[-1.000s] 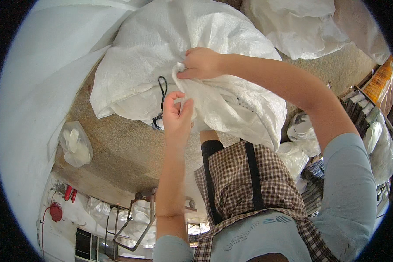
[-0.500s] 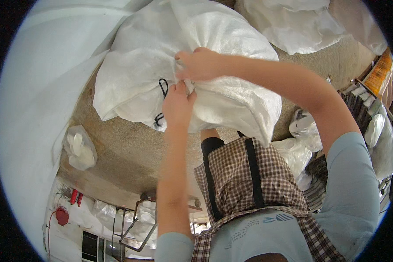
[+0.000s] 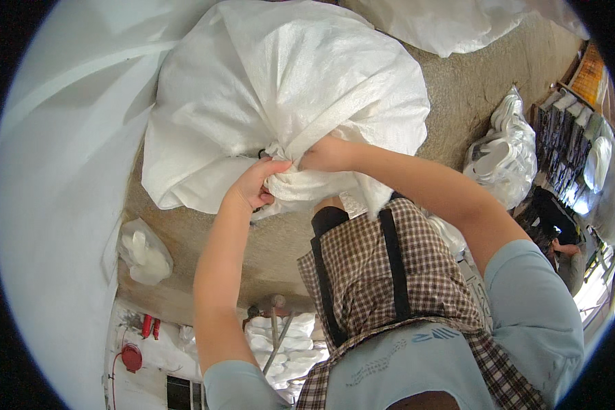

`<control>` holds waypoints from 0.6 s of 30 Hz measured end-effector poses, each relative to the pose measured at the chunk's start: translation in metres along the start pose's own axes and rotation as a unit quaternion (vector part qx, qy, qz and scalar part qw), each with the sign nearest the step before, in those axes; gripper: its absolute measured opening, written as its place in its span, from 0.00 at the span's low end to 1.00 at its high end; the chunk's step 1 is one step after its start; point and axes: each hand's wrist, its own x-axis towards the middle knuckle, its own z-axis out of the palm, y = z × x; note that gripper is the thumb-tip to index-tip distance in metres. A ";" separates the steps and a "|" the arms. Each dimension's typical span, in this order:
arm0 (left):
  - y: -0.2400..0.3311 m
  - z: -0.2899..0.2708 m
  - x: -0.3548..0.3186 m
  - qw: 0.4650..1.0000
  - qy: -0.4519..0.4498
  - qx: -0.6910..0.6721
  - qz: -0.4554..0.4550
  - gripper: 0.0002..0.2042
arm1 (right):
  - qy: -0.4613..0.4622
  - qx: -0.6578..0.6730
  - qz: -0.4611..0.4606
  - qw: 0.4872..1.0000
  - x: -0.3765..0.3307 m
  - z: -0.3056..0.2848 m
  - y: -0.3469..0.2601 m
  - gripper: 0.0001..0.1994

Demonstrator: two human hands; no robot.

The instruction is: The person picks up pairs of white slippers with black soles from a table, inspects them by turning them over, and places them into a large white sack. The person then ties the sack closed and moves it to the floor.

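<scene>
A big, full white woven sack [image 3: 342, 75] fills the upper middle, its cloth drawn into folds at the near side. My right hand [image 3: 326, 154] is closed on the gathered mouth, knuckles up and fingertips hidden in the folds. Just left of it, my left hand [image 3: 254, 183] grips the same bunched cloth, thumb on top and fingers curled underneath. Only small bits of a black cord [image 3: 261, 153] show beside the left hand. A loose corner of the sack hangs below my right wrist, in front of my checked apron [image 3: 362, 273].
White sheeting [image 3: 55, 178] covers the left side. Clear bags of white pieces lie on the concrete floor [image 3: 471, 96], one at left [image 3: 145, 253] and one at right [image 3: 502, 160]. Another white sack [image 3: 451, 31] is at top right. Beyond dark-and-white stacks [image 3: 570, 140], a person [image 3: 570, 256] is partly visible.
Both hands have come nearer to me, pulling the gathered mouth along. My left hand has turned sideways around the cloth. The black cord loops are now mostly hidden.
</scene>
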 end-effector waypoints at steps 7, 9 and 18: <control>0.006 0.011 0.019 0.998 -0.028 0.059 0.000 0.21 | -0.030 0.036 0.042 0.998 -0.005 -0.010 0.018 0.15; -0.001 0.016 0.015 1.000 -0.021 0.018 -0.008 0.22 | 0.031 0.487 0.206 0.848 -0.006 -0.003 0.022 0.16; -0.037 0.019 0.029 0.990 0.023 -0.138 -0.013 0.24 | 0.077 0.547 0.148 0.821 -0.024 -0.010 0.026 0.18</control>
